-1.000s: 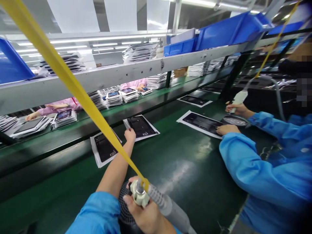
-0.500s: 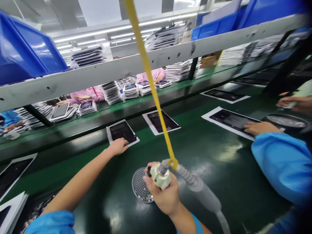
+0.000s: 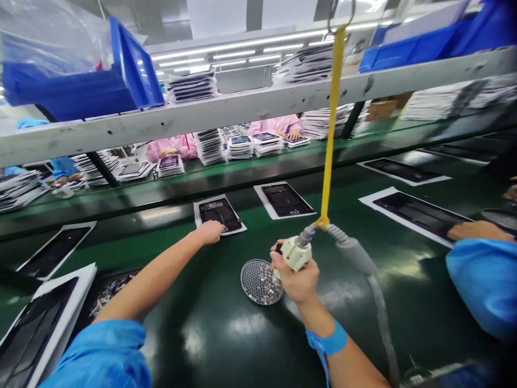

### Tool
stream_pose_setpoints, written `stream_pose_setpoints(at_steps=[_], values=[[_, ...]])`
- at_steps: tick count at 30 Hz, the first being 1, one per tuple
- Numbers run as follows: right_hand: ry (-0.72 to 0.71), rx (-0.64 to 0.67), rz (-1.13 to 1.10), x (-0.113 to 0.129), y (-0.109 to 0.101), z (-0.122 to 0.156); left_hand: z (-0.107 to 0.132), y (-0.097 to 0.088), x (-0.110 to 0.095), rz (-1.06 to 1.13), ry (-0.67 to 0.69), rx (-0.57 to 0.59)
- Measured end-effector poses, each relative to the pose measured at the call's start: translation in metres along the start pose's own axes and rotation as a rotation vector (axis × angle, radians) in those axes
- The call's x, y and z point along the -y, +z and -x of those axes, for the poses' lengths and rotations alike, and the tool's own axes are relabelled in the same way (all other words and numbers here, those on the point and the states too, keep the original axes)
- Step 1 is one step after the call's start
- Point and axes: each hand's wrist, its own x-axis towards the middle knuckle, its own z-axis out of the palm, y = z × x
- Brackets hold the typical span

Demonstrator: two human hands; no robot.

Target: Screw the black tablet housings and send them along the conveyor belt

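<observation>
My left hand (image 3: 210,231) reaches out over the green belt and its fingers rest on the near edge of a dark panel on a white sheet (image 3: 220,214). My right hand (image 3: 298,276) is wrapped round a cream power screwdriver (image 3: 296,253). The tool hangs from a yellow strap (image 3: 332,113) and a grey hose (image 3: 363,269) trails from it. Just left of that hand lies a round perforated metal dish (image 3: 260,281) with small screws in it.
More dark panels on white sheets (image 3: 285,199) lie along the green belt (image 3: 226,334). A stack of them (image 3: 36,328) sits at bottom left. A co-worker's blue sleeve (image 3: 480,280) is at right. Blue bins (image 3: 81,86) stand on the grey shelf above.
The view has swung left. My left hand still holds the same panel's edge. My right hand with the screwdriver has lifted a little beside the dish.
</observation>
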Motion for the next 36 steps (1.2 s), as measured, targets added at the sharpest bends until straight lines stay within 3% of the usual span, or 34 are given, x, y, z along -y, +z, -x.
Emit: stream_pose_setpoints(at_steps=[4,7,9,13,16,19,24,26,29,36], values=[[0.008,-0.028,-0.044,0.010,0.009,-0.009,0.111,0.011,-0.027,0.058,0.128,0.015],[0.024,0.035,-0.100,0.023,0.025,-0.015,0.194,0.037,-0.063,0.127,0.243,-0.023],[0.033,0.073,-0.139,0.031,0.036,-0.016,0.234,0.063,-0.091,0.157,0.291,-0.088],[0.073,0.074,-0.140,0.040,0.050,-0.010,0.270,0.117,-0.142,0.173,0.394,-0.208],[0.100,0.071,-0.107,0.037,0.052,-0.003,0.278,0.139,-0.154,0.234,0.390,-0.215],[0.135,0.099,-0.055,0.029,0.050,0.003,0.287,0.133,-0.123,0.416,0.252,-0.172],[0.155,0.093,-0.003,0.021,0.044,0.004,0.302,0.106,-0.008,0.344,-0.409,-0.124],[0.146,0.084,0.015,0.020,0.044,0.004,0.304,0.103,0.029,0.284,-0.582,-0.057],[0.144,0.087,0.021,0.018,0.043,0.003,0.305,0.103,0.055,0.260,-0.617,0.014],[0.112,0.094,0.037,0.018,0.042,0.003,0.303,0.113,0.054,0.160,-0.469,0.084]])
